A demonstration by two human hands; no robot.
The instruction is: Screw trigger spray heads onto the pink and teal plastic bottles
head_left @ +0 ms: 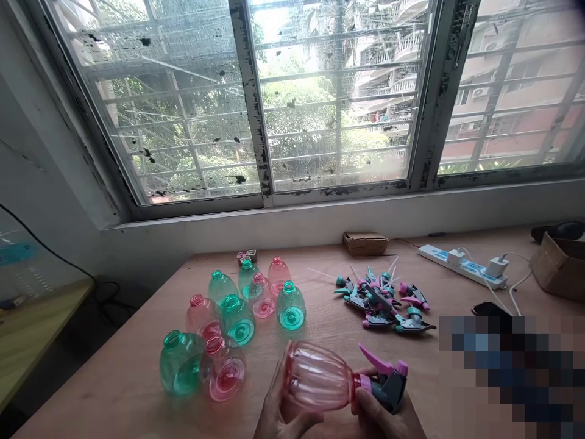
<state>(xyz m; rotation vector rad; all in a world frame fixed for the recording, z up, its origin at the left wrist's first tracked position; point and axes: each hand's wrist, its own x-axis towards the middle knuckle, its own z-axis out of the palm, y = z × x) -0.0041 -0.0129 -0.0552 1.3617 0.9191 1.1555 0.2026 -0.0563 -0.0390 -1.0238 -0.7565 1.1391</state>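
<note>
A pink see-through spray bottle (320,375) lies sideways between my hands at the table's front. My left hand (278,408) wraps round its base end, the thumb along the lower side. At the neck, my right hand (384,414) grips the collar of the black and pink spray head (388,381), its trigger pointing up. The head sits on the bottle's neck; how tightly I cannot tell. Left of my hands stand several open bottles, among them a green bottle (180,363) and a pink bottle (223,372). Beyond my right hand lies a pile of loose spray heads (379,299).
By the wall are a brown cardboard box (364,244) and a small patterned box (247,256). A white power strip (461,266) with plugs and cables lies at the right, near a phone (491,310) and an open carton (560,268). The wooden table (114,366) ends at the left.
</note>
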